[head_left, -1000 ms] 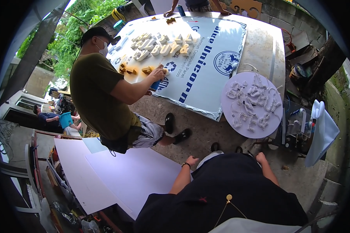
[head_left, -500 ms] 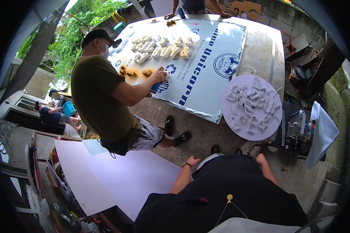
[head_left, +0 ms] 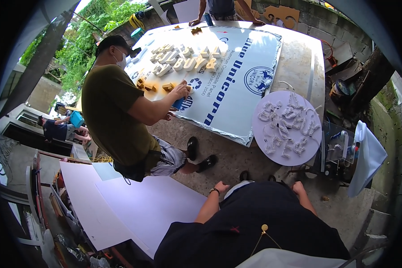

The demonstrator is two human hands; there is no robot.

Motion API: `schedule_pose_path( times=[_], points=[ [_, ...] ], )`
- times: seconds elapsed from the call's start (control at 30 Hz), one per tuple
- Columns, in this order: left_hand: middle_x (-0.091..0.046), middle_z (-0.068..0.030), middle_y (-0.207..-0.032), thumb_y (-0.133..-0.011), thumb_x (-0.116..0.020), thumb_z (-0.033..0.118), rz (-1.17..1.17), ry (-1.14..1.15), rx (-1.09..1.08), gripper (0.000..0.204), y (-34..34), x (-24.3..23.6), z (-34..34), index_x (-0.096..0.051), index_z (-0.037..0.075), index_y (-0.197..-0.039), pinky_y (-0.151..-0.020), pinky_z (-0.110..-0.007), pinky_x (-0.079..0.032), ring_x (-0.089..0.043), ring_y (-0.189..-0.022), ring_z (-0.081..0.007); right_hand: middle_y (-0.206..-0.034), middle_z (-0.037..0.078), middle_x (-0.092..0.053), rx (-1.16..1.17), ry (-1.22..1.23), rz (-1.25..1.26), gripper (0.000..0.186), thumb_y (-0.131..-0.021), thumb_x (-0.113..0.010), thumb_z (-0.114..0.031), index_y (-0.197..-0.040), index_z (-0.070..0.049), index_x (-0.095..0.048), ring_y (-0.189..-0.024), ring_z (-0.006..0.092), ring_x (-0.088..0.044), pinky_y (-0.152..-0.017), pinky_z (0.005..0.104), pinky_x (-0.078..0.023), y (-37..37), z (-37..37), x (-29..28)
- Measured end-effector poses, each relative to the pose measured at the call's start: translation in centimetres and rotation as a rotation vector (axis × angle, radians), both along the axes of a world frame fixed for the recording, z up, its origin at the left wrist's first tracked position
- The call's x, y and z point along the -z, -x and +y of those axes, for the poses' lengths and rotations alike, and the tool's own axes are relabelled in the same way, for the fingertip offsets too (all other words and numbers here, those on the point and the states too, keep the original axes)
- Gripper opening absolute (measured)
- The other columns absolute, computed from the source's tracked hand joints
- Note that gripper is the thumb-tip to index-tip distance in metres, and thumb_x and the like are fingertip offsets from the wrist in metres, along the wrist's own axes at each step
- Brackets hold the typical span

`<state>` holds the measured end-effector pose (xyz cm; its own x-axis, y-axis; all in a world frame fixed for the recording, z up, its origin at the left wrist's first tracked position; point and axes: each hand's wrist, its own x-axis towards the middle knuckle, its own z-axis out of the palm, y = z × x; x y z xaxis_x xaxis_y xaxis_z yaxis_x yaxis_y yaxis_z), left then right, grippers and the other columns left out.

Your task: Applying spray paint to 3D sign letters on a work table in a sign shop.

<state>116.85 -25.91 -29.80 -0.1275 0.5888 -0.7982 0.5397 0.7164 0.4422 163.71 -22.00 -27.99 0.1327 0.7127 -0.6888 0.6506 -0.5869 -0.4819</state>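
Note:
My left hand (head_left: 219, 187) hangs low beside my body, a dark band on its wrist. Its fingers look curled, and I see nothing in them. On the other side hangs my right hand (head_left: 298, 187), its fingers mostly hidden. Ahead of it is a round white board (head_left: 259, 129) carrying white letter shapes (head_left: 295, 117) with thin wires. To the left, a co-worker (head_left: 116, 107) in an olive shirt leans over the large table, one hand (head_left: 181, 90) close to gold-brown letters (head_left: 168, 87). A blue can-like object (head_left: 177, 104) is at that person's hands.
Cream raised letters (head_left: 194, 62) stand on a pale printed panel (head_left: 230, 49). Another person's hand (head_left: 194, 22) rests at the far edge. White sheets (head_left: 134, 205) lie at the left. A cart with bottles (head_left: 341, 149) and a white cloth (head_left: 368, 156) stand at the right.
My view has shifted slightly. The co-worker's upper hand is a little lower over the panel edge. My hands still hang at my sides.

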Motion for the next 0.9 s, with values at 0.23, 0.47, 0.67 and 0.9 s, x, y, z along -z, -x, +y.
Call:
schedule_pose_path(
  times=[0.23,0.47,0.67,0.9],
  points=[
    [-0.054,-0.0188,-0.101,-0.064,-0.062,0.04,0.041,-0.005,0.084,0.06,0.1,1.2,0.2,-0.048,-0.004,-0.103,-0.077,-0.033,-0.042,-0.054,-0.091,-0.0277,-0.066,0.021,-0.058,0.003,0.015,-0.007,0.019,-0.063,-0.043,0.002,-0.07,0.007,-0.06,-0.061,0.0318,-0.056,-0.054,0.039,-0.042,-0.8,-0.9,1.9],
    [-0.054,-0.0195,-0.1,-0.068,-0.061,0.035,0.06,0.0,0.155,0.06,-0.2,-0.1,0.6,-0.045,-0.008,-0.108,-0.075,-0.032,-0.044,-0.055,-0.087,-0.026,-0.065,0.02,-0.058,-0.034,-0.043,-0.081,0.019,-0.06,-0.044,0.0,-0.068,0.004,-0.061,-0.063,0.0318,-0.057,-0.058,0.0389,-0.044,-0.9,-1.3,2.6],
    [-0.053,-0.0201,-0.102,-0.066,-0.061,0.037,0.063,0.056,0.14,0.061,-0.4,-0.8,0.9,-0.046,-0.006,-0.107,-0.078,-0.033,-0.042,-0.053,-0.092,-0.0277,-0.079,0.022,-0.058,0.039,0.144,-0.031,0.019,-0.065,-0.046,-0.005,-0.072,0.001,-0.063,-0.077,0.0332,-0.058,-0.068,0.0379,-0.044,-0.5,-0.6,0.5],
    [-0.052,-0.0218,-0.104,-0.064,-0.061,0.04,0.098,0.008,0.182,0.063,-0.9,-1.0,1.4,-0.047,-0.006,-0.105,-0.082,-0.034,-0.04,-0.05,-0.098,-0.0302,-0.068,0.019,-0.059,-0.068,-0.047,-0.043,0.018,-0.06,-0.046,-0.002,-0.068,0.004,-0.061,-0.064,0.0305,-0.058,-0.061,0.0372,-0.044,-0.7,-1.2,1.5]
  ],
)
